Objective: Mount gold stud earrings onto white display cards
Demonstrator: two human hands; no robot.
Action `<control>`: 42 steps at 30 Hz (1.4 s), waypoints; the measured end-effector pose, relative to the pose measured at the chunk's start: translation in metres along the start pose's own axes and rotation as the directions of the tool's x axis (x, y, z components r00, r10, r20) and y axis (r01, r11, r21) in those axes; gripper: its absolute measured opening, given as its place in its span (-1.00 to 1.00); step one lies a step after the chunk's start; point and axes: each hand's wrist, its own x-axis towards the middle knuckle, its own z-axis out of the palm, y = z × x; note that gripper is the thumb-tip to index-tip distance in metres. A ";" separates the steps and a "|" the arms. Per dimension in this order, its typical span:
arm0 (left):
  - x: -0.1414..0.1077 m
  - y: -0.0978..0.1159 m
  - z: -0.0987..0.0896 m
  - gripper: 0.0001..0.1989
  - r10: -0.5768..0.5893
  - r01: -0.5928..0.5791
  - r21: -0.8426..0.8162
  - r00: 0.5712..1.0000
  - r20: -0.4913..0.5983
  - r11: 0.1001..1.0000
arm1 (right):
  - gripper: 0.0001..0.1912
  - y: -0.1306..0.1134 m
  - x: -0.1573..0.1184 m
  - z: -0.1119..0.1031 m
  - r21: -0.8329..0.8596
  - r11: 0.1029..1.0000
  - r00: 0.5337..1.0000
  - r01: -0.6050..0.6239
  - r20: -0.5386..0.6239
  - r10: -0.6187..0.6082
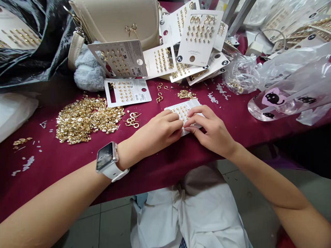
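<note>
Tabletop: burgundy cloth [64, 175] covers the tabletop, scattered with white crumbs [27, 163] and crowded with jewellery stock

Earring card: white earring card [182, 111] sits between the hands near the front edge of the tabletop, with rows of small gold studs [181, 111] on its face and its lower part hidden by fingers

Left hand: left hand [161, 132], a white-strapped smartwatch [107, 158] on its wrist, curls closed around the card's left side, grasping it

Right hand: right hand [209, 129] bends over the card from the other side, with fingertips [192, 121] pressed on its face and near edge, grasping it too

Work in hand: both hands work together at the studs on the card; whether a stud is going on or coming off is hidden

Within reach: loose gold hoop earrings [133, 120] lie just beside the left hand, next to a large heap of gold earring pieces [88, 119], with a smaller heap [186, 94] ahead of the card

Farther back: more earring cards [199, 38] lean in a pile against a cream handbag [113, 20], near a grey plush toy [88, 69], while a clear plastic bag of gold pieces [241, 74] sits to the right

Below: white cloth [186, 220] lies across the lap, above a tiled floor [113, 224]
</note>
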 end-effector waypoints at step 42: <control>-0.005 -0.003 0.000 -0.83 -0.028 0.025 -0.075 0.999 -0.041 0.997 | -0.89 -0.003 -0.001 0.006 -0.024 1.000 1.000 -0.008 -0.024 0.007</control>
